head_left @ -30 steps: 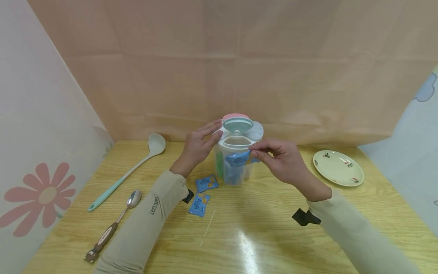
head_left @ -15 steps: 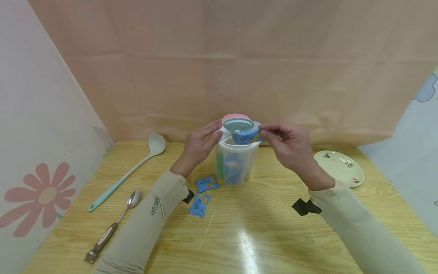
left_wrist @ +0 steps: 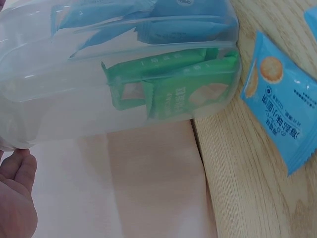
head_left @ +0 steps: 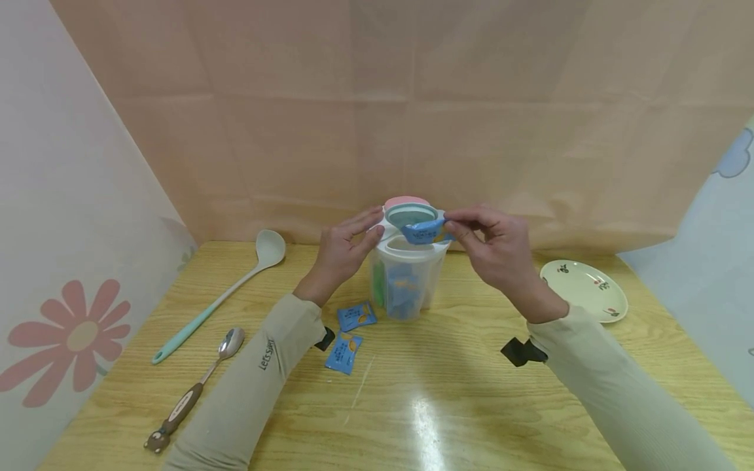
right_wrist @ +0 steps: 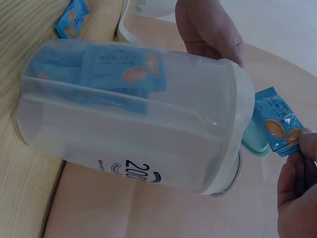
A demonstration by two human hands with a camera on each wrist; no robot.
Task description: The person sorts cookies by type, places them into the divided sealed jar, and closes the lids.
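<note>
- Nearest me, two blue packets (head_left: 349,333) lie on the table (head_left: 448,392), left of clear room.
- My right hand (head_left: 495,252) pinches a blue packet (head_left: 425,231), long axis level, just above the container (head_left: 405,278) mouth.
- My left hand (head_left: 341,252) steadies the container's far-left rim with straight fingers.

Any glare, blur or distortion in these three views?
Head view: a bright ceiling-light glare streak on the table near its front edge, and wide-angle bending at the frame edges. Left wrist view: the container fills the frame, slightly soft, packets inside readable. Right wrist view: sharp; the blue packet in the right hand is clear.
</note>
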